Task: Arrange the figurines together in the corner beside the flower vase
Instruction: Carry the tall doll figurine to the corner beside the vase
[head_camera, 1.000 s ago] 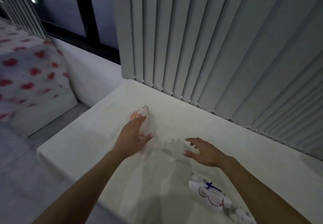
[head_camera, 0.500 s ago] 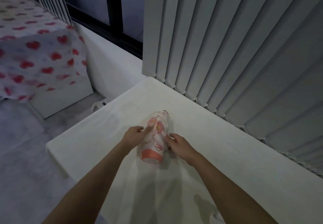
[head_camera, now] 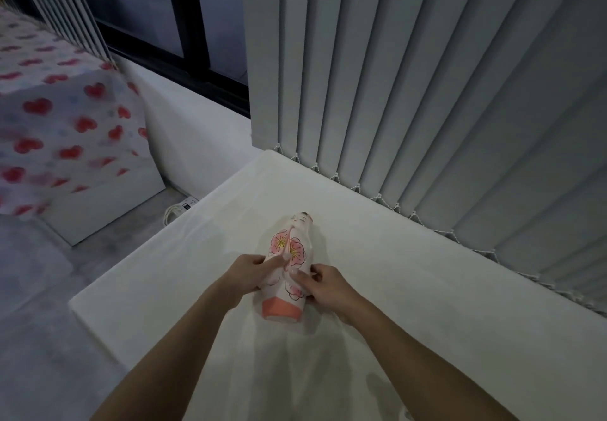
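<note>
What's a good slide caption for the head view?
Both hands, left hand and right hand, grip a flower-painted figurine over the white table beside vertical blinds.

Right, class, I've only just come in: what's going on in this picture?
A person is holding a figurine with both hands over a white table. The left hand grips one side, the right hand the other. The figurine is white with pink flowers and an orange base, tilted with its head pointing away toward the blinds. No vase or other figurine is in view.
</note>
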